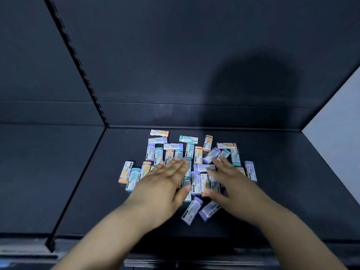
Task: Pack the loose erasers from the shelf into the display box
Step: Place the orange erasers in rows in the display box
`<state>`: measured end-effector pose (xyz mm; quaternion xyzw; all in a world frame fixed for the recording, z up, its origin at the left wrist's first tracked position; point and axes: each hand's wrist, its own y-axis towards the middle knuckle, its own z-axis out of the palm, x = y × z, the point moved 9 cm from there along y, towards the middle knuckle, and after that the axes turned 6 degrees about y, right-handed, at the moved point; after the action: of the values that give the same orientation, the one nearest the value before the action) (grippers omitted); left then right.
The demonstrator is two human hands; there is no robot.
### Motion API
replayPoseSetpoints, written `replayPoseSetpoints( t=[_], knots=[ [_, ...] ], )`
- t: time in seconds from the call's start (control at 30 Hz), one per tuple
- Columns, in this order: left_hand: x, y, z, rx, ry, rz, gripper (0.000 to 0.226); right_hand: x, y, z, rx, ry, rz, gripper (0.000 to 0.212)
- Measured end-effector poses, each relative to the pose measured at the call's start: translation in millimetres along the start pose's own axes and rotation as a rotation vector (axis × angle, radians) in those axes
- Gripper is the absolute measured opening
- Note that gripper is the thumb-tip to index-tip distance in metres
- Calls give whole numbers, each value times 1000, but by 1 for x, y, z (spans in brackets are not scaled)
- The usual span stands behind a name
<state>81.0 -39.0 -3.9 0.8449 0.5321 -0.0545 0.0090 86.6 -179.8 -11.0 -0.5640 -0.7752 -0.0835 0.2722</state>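
both hands flat, nothing gripped: left hand (165, 182) and right hand (229, 182) over eraser pile (196, 158), pile lies directly beneath

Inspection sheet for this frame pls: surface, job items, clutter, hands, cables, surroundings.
Surface: dark shelf, flat and matte.
Job's things: erasers lie loose mid-shelf in orange, teal and purple sleeves, at mixed angles, some overlapping. The display box is not in view.
Clutter: nothing seen.
Grips: the left hand is flat with straight fingers over the left of the pile. The right hand has spread fingers over the right of the pile. Both are blurred, and neither visibly holds an eraser.
Cables: nothing seen.
Surroundings: dark back panel, slotted upright at left, pale wall at right.
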Motion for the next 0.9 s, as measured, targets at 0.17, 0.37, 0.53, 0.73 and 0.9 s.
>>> replayPoseSetpoints(
  t=[0.17, 0.37, 0.53, 0.73, 0.9],
  knots=[
    [20, -7, 9, -7, -51, -85, 94, -5, 3, 8, 49, -30, 13, 61],
    [28, -15, 12, -2, -56, -114, 94, 1, 8, 5, 56, -45, -2, 67],
    [16, -12, 14, 18, -48, -98, 85, 5, 10, 7, 75, -82, 10, 70],
    [10, -5, 12, 4, -46, -83, 58, 6, 14, 4, 38, -101, 24, 72],
    [10, 1, 14, 18, -25, -73, 58, 11, 4, -13, -130, -69, 35, 69]
  ],
)
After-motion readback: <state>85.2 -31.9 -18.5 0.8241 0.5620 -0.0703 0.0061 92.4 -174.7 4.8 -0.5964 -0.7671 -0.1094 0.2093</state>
